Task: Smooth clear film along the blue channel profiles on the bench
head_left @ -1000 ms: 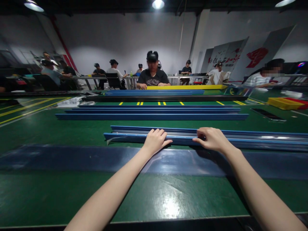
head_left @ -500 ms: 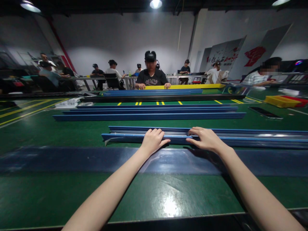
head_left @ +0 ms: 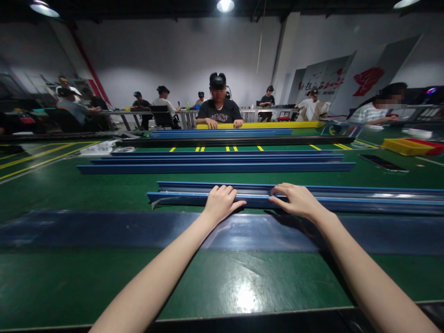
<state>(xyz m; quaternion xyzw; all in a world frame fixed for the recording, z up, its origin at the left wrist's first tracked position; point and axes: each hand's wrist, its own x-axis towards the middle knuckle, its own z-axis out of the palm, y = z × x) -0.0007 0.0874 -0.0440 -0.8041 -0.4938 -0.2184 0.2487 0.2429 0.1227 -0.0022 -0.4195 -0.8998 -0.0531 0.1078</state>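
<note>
A long blue plastic channel lies across the table, with two raised edges and a pale, shiny strip between them. My left hand is over its near edge, fingers curled across the top and thumb pointing right along the front. Farther right, my right hand grips the same edge, its fingers bent over the top and thumb on the near side. The fingertips of both hands are partly hidden behind the edge. Below my wrists, a wide clear plastic strip lies flat on the green tabletop.
Beyond are several blue strips and a black strip. Across the table, a co-worker has both hands on a yellow strip. To the right are a phone and a yellow tray; white packets lie left.
My hands and the blue channel stay essentially where they were. Across the table, the co-worker's hands have come closer together along the yellow strip.
</note>
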